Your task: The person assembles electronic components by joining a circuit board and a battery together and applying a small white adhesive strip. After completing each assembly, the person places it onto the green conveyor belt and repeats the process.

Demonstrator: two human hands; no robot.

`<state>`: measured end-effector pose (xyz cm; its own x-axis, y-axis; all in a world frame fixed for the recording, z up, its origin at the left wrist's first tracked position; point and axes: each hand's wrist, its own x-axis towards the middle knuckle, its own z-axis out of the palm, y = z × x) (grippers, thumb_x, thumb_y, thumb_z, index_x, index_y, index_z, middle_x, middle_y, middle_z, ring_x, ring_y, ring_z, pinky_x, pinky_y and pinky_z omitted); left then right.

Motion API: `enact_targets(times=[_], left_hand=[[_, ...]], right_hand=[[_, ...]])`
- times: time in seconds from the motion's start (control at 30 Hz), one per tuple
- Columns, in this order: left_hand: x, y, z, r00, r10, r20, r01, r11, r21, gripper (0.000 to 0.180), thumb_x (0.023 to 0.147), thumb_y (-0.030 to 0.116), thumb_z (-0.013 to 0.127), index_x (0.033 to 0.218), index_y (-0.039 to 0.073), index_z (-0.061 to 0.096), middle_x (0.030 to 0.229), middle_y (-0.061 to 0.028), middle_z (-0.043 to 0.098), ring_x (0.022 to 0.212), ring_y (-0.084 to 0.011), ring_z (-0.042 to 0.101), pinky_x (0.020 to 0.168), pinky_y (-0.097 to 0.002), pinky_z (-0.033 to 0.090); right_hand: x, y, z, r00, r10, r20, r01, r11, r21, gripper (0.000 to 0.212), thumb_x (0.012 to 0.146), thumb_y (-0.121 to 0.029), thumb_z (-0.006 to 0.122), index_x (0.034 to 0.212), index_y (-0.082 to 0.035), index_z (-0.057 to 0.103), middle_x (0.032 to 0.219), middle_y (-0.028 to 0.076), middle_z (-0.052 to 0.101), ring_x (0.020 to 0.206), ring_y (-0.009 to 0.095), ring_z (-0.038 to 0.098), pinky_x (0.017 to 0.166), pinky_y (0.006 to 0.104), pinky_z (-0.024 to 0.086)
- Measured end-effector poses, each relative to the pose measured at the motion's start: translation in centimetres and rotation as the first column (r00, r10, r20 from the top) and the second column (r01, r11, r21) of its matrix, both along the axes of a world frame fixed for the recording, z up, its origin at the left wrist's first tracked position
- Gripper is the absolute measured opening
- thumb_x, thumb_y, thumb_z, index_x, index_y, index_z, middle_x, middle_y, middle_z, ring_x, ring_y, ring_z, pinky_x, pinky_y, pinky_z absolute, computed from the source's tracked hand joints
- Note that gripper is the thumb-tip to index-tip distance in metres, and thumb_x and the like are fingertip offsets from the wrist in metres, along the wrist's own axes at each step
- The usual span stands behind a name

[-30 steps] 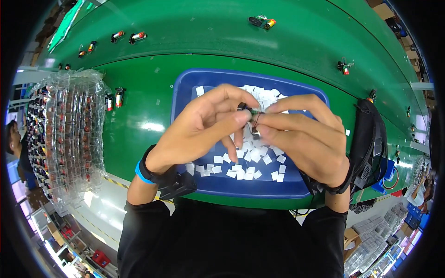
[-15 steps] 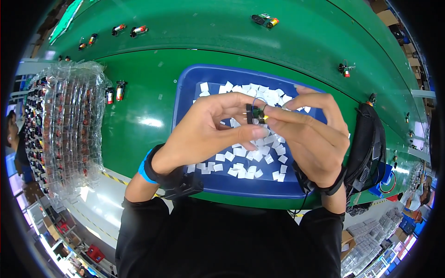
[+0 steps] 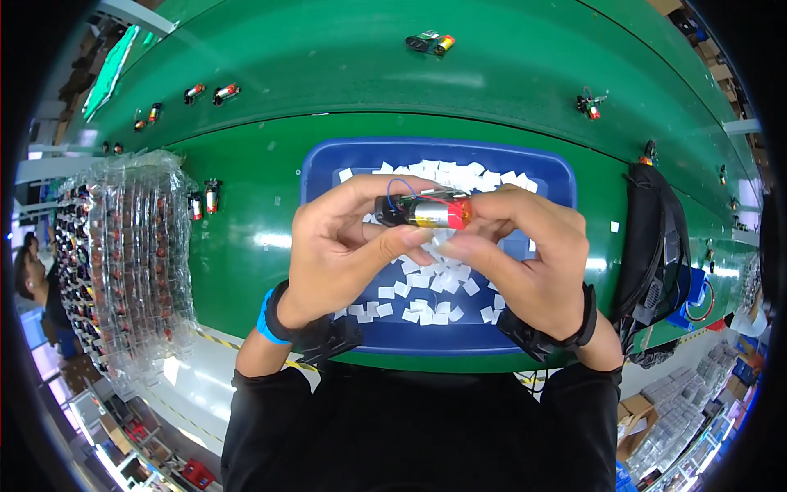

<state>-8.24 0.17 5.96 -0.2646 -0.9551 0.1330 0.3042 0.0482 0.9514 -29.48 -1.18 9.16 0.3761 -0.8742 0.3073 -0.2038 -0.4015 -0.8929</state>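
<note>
Both hands hold a small battery assembly (image 3: 434, 213) above a blue plastic tray (image 3: 443, 148). Its silver cylinder with a red and yellow band lies sideways, a black end piece at its left, with thin blue and red wires looping over the top. My left hand (image 3: 332, 238) is closed on the black end, thumb below the cylinder. At the red end, the fingers of my right hand (image 3: 537, 250) pinch it. Many small white pieces (image 3: 443, 279), flat and squarish, lie scattered in the tray beneath.
Clear plastic blister trays (image 3: 135, 262) filled with parts are stacked at left. Similar battery assemblies (image 3: 430, 43) sit spaced along the green surface beyond a dark seam. A black bag (image 3: 648, 246) lies at right, beside a blue object (image 3: 693, 299). Another person (image 3: 37, 275) shows at far left.
The assembly has been turned, so its cylinder and red end now show lengthwise. My right hand has come lower, its raised fingers now bent in around the end. The view has shifted slightly.
</note>
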Motion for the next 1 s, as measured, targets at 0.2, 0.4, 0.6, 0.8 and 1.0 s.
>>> enact_targets(times=[0.2,0.4,0.6,0.8,1.0], left_hand=[[-0.4,0.2,-0.7,0.992,0.096,0.083,-0.086,0.99,-0.11,0.039,0.088,-0.004,0.073,0.124,-0.008,0.059,0.122,-0.0231,0.067,0.102,-0.0244,0.071,0.071,-0.0311,0.065],[-0.8,-0.3,0.1,0.827,0.368,0.424,-0.039,0.79,-0.612,0.046,0.078,0.002,0.083,0.121,-0.004,0.066,0.115,-0.017,0.073,0.086,-0.0215,0.07,0.068,-0.0274,0.056],[-0.9,-0.2,0.5,0.785,0.41,0.465,-0.012,0.76,-0.649,0.049,0.075,0.002,0.085,0.121,-0.002,0.067,0.116,-0.0166,0.073,0.084,-0.0239,0.07,0.072,-0.0286,0.054],[-0.9,-0.1,0.5,0.784,0.432,0.445,-0.022,0.737,-0.676,0.047,0.074,0.0,0.085,0.118,-0.002,0.067,0.114,-0.0163,0.074,0.085,-0.0233,0.07,0.07,-0.028,0.053],[-0.7,0.2,0.5,0.774,0.427,0.469,-0.006,0.744,-0.668,0.045,0.074,-0.002,0.084,0.117,-0.001,0.068,0.112,-0.0166,0.074,0.088,-0.025,0.071,0.071,-0.0282,0.053]], right_hand=[[0.0,-0.5,-0.2,0.999,-0.015,0.032,0.012,0.996,0.088,0.015,0.086,-0.003,0.079,0.093,0.004,0.068,0.077,0.006,0.069,0.06,0.007,0.064,0.053,0.0202,0.048],[0.4,0.0,-0.5,0.99,-0.008,0.141,-0.028,0.968,0.248,0.009,0.091,-0.004,0.074,0.087,0.003,0.069,0.073,0.004,0.067,0.057,0.005,0.062,0.05,0.0182,0.045],[-0.3,-0.4,-0.1,0.988,0.062,0.141,-0.112,0.918,0.381,0.017,0.094,-0.009,0.072,0.082,0.003,0.068,0.07,0.004,0.065,0.054,0.004,0.06,0.046,0.0181,0.042],[-0.6,-0.3,0.9,0.978,0.089,0.191,-0.177,0.839,0.515,0.023,0.096,-0.012,0.071,0.079,0.003,0.067,0.067,0.004,0.064,0.051,0.005,0.059,0.045,0.0189,0.042],[-0.2,0.1,0.8,0.956,0.079,0.284,-0.241,0.765,0.597,0.02,0.097,-0.012,0.069,0.084,0.003,0.066,0.064,0.002,0.061,0.051,0.006,0.059,0.045,0.0193,0.045]])
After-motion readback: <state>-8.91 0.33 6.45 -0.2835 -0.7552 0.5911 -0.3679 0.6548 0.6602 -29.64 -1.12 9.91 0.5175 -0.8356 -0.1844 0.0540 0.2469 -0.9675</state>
